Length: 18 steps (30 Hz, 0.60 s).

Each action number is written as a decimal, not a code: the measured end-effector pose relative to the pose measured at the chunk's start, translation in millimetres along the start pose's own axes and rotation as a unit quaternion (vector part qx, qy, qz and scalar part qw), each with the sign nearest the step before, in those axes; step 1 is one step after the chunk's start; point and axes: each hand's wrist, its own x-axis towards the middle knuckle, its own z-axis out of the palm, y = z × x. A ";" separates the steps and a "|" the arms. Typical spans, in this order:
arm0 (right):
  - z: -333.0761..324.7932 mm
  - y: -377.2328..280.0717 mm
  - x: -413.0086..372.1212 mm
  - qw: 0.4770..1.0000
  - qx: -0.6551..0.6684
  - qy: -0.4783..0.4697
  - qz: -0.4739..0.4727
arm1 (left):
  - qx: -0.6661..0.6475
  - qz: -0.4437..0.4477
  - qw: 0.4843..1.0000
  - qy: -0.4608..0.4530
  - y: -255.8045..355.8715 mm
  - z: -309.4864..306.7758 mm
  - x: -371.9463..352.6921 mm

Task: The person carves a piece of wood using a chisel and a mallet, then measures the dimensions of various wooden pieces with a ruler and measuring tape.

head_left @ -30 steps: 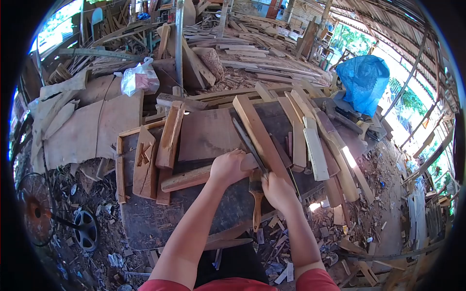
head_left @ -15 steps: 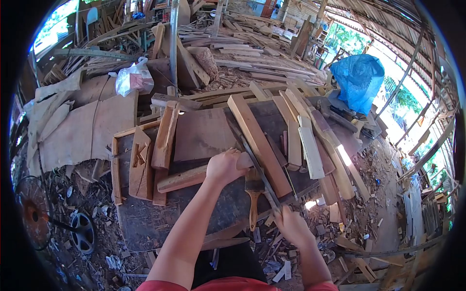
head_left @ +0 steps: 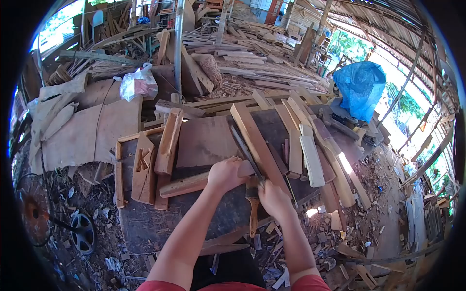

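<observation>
My left hand [head_left: 225, 175] is closed around the end of a squared wooden block [head_left: 187, 184], which lies across the dark workbench [head_left: 160, 228]. In my right hand [head_left: 273, 196] is a long, narrow, dark metal file [head_left: 246, 150], its far end pointing away from me. The file runs along the block's right end face and looks to be against it. Beneath the file and beside my right hand lies a paintbrush [head_left: 253, 211] with a wooden handle, its bristles partly hidden. A thick reddish plank [head_left: 257, 143] rests just right of the file.
A block with a carved K [head_left: 142, 167] and a hollowed wooden piece [head_left: 169, 140] stand left. Several wood strips [head_left: 310, 155] lie right, below a blue plastic bag [head_left: 360, 89]. A fan [head_left: 35, 211] is at lower left. Wood scraps litter the ground.
My right hand has pushed the file forward and to the left, bringing the hand close to the block's end. My left hand keeps its hold on the block. The whole view has shifted slightly.
</observation>
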 end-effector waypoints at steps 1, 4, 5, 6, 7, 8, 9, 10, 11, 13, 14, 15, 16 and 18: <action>4.1 -2.9 11.7 1.000 0.001 -0.001 0.004 | -0.002 0.002 1.000 -0.003 2.4 -1.7 -0.3; 10.9 -5.2 26.8 0.999 0.006 0.032 -0.019 | -0.005 -0.030 0.999 -0.040 4.9 -6.6 3.0; 12.6 -2.9 24.7 0.999 0.006 0.038 -0.023 | -0.002 -0.017 1.000 -0.023 3.1 -3.5 2.7; 15.2 0.1 21.2 0.999 0.006 0.042 -0.028 | 0.000 -0.005 1.000 -0.007 1.4 -0.7 0.8; 15.4 4.1 13.5 0.999 0.007 0.040 -0.028 | 0.001 -0.006 1.000 -0.008 -0.2 1.5 -0.5; 12.3 9.2 0.9 0.999 0.006 0.024 -0.025 | -0.001 -0.006 1.000 -0.004 -1.0 2.5 -0.1; 8.8 14.7 -12.9 1.000 0.004 0.007 -0.022 | -0.005 -0.006 1.000 0.002 -1.1 2.8 0.5; 6.0 20.0 -28.1 1.000 -0.010 -0.008 -0.010 | -0.006 -0.007 1.000 0.002 -0.8 2.6 0.4; 3.6 25.6 -44.5 0.999 -0.024 -0.022 0.003 | -0.007 -0.008 1.000 -0.007 -0.2 0.9 0.4; 0.4 38.8 -75.6 0.999 -0.014 -0.041 0.022 | -0.009 -0.011 1.000 -0.014 0.7 -1.5 1.1; 1.7 45.7 -87.0 0.999 -0.015 -0.042 0.020 | -0.010 -0.019 0.999 -0.024 1.4 -2.3 1.4; 3.7 52.1 -96.5 0.998 -0.029 -0.048 0.019 | -0.010 -0.028 0.999 -0.034 2.1 -3.9 1.9; 4.9 56.8 -100.3 0.998 -0.042 -0.053 0.018 | -0.013 -0.035 0.997 -0.066 3.5 -7.6 3.1; 8.3 59.8 -99.9 0.996 -0.024 -0.078 0.046 | -0.014 -0.044 0.994 -0.101 5.0 -12.1 2.8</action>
